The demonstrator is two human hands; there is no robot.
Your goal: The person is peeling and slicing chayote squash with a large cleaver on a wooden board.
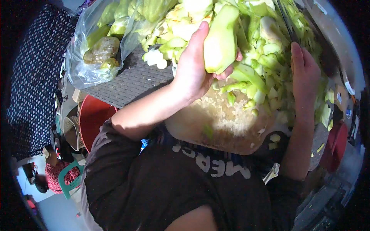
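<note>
My left hand [193, 66] grips a peeled, pale green chayote [222, 40], holding it up above a heap of cut pieces and peelings [257, 78]. A knife [285, 21] with a dark blade is in my right hand [306, 69], its blade pointing away from me and apart from the chayote. Part of the knife's handle is hidden by my fingers. Beneath the heap lies a worn wooden cutting board [202, 130], its near edge close to my body. Pale scraps are stuck to the board's surface.
On the woven dark table [150, 75], a clear plastic bag [76, 73] holds several unpeeled chayotes [102, 50]. Down to the left are a red basin [94, 121], a cream basket [70, 131] and a green plastic chair [65, 179]. Another red container [335, 147] stands at the right.
</note>
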